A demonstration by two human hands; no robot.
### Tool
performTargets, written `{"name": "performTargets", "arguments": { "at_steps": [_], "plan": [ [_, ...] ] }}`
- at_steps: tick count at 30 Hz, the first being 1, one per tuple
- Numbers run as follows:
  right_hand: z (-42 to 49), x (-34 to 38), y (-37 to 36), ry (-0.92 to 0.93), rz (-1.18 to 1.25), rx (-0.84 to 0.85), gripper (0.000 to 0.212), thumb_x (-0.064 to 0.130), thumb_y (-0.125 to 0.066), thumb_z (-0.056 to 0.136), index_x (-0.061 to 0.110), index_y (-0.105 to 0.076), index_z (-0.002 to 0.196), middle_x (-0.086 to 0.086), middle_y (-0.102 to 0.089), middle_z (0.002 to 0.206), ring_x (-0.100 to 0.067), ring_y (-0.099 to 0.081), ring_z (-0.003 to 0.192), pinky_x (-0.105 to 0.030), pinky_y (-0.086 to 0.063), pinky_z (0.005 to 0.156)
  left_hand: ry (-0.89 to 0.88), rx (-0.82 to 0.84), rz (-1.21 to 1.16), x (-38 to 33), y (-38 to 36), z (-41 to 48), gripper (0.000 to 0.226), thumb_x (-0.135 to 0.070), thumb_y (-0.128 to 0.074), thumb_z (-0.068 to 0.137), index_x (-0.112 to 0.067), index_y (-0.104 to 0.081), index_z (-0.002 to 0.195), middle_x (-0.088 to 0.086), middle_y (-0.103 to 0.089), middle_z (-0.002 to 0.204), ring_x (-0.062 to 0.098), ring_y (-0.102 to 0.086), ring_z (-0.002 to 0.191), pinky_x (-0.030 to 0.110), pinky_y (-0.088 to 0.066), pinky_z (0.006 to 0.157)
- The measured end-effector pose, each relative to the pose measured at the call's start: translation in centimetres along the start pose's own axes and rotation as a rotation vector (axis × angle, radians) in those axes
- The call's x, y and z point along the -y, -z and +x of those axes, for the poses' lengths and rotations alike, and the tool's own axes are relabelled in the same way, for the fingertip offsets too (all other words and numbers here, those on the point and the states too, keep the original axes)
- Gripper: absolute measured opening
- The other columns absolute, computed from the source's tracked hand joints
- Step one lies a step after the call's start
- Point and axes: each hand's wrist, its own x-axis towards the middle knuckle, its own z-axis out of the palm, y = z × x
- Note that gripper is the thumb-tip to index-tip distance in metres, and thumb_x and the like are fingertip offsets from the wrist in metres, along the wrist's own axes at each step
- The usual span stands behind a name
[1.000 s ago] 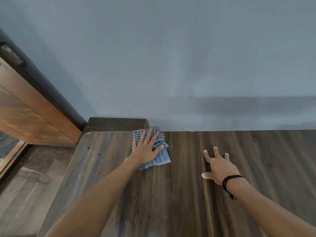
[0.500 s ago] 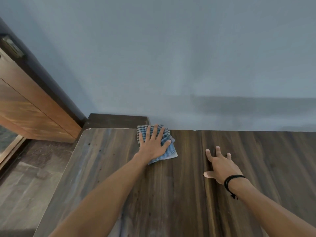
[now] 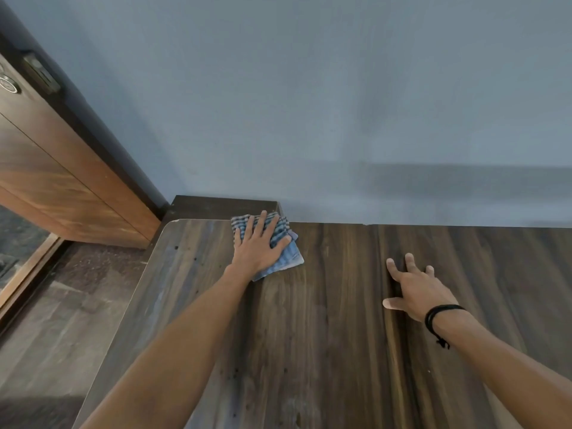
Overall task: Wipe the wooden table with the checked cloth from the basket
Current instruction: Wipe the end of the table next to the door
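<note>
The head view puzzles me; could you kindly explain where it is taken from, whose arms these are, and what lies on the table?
There is no machine: these are a person's bare arms, filmed by a camera worn on the head, looking forward and down. The left hand presses flat on a folded checked cloth at the far edge of the table, by the wall. The right hand rests open on bare wood, a black band on its wrist. Neither hand grips anything.

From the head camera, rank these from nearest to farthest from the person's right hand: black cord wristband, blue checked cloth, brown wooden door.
1. Black cord wristband, on the right hand's own wrist.
2. Blue checked cloth, to its left, under the left hand.
3. Brown wooden door, far left, beyond the wooden table's edge.
</note>
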Motion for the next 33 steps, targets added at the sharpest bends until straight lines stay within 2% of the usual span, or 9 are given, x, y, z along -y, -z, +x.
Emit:
{"name": "performTargets", "arguments": {
  "at_steps": [2,6,13,18,22,26,28,31,33],
  "plan": [
    [0.0,0.1,0.0,-0.012,-0.003,0.003,0.094,0.047,-0.061,0.095,0.03,0.003,0.16,-0.009,0.012,0.167,-0.047,-0.005,0.15,-0.054,-0.034,0.114,-0.01,0.017,-0.011,-1.4,0.2,-0.2,0.073,-0.073,-0.018,0.096,-0.041,0.004,0.158,-0.006,0.016,0.166,0.026,0.018,0.152,0.058,0.013,0.118],
    [0.1,0.6,0.3,-0.021,-0.009,0.007,0.094,0.046,-0.063,0.094,0.028,0.002,0.161,-0.011,0.011,0.167,-0.048,-0.007,0.15,-0.054,-0.032,0.115,-0.36,0.038,0.101,-7.1,-3.9,-8.0,0.073,-0.075,-0.012,0.094,-0.043,0.01,0.156,-0.008,0.024,0.163,0.025,0.023,0.15,0.059,0.015,0.117],
    [-0.3,0.3,0.1,-0.022,-0.034,-0.009,0.093,0.05,-0.062,0.093,0.031,0.0,0.16,-0.01,0.008,0.167,-0.046,-0.011,0.15,-0.053,-0.034,0.114,-0.166,0.042,0.054,-6.0,-1.6,-2.2,0.075,-0.076,-0.014,0.094,-0.042,0.009,0.156,-0.006,0.022,0.164,0.027,0.022,0.15,0.058,0.012,0.119],
    [-0.4,0.5,0.3,-0.032,-0.023,-0.018,0.093,0.049,-0.063,0.093,0.029,-0.002,0.161,-0.011,0.005,0.167,-0.048,-0.012,0.149,-0.054,-0.034,0.115,-0.477,0.035,0.089,-5.3,-5.1,-12.5,0.071,-0.076,-0.017,0.096,-0.046,0.007,0.156,-0.011,0.021,0.164,0.02,0.026,0.149,0.056,0.015,0.118],
    [-0.5,0.6,0.5,-0.039,-0.016,-0.022,0.094,0.049,-0.065,0.092,0.028,-0.004,0.161,-0.012,0.002,0.167,-0.048,-0.015,0.148,-0.053,-0.035,0.115,-0.251,0.061,0.066,-7.0,-3.4,-7.3,0.073,-0.074,-0.02,0.095,-0.043,0.006,0.157,-0.007,0.022,0.164,0.025,0.024,0.15,0.058,0.014,0.118],
    [-0.9,0.6,0.0,-0.042,0.001,-0.049,0.091,0.049,-0.063,0.093,0.03,-0.006,0.161,-0.011,0.0,0.168,-0.047,-0.016,0.149,-0.052,-0.035,0.115,-0.425,0.061,0.113,-8.5,-6.2,-14.2,0.073,-0.076,-0.016,0.095,-0.044,0.009,0.156,-0.006,0.023,0.164,0.026,0.026,0.149,0.058,0.018,0.117],
    [-1.6,1.0,-0.5,-0.037,-0.004,-0.056,0.083,0.048,-0.057,0.097,0.028,-0.007,0.161,-0.014,-0.002,0.167,-0.047,-0.02,0.148,-0.051,-0.033,0.117,-0.428,0.083,0.099,-7.7,-6.5,-15.4,0.073,-0.078,-0.017,0.093,-0.047,0.007,0.155,-0.01,0.021,0.165,0.023,0.024,0.15,0.058,0.015,0.118],
    [-3.3,1.5,-2.0,-0.007,-0.046,-0.049,0.077,0.044,-0.052,0.101,0.026,-0.008,0.161,-0.017,-0.001,0.166,-0.045,-0.024,0.147,-0.05,-0.029,0.119,-0.203,0.12,0.054,-8.2,-4.2,-11.6,0.076,-0.078,-0.022,0.093,-0.046,0.007,0.156,-0.007,0.021,0.165,0.026,0.022,0.151,0.057,0.016,0.117],
    [-4.6,1.3,-2.8,0.01,-0.081,-0.039,0.077,0.043,-0.052,0.102,0.026,-0.007,0.161,-0.016,0.0,0.167,-0.044,-0.02,0.148,-0.047,-0.026,0.119,-0.18,0.144,0.038,-8.8,-4.2,-12.2,0.077,-0.077,-0.021,0.093,-0.044,0.01,0.156,-0.005,0.025,0.164,0.029,0.025,0.149,0.058,0.016,0.116]
  ]
}}
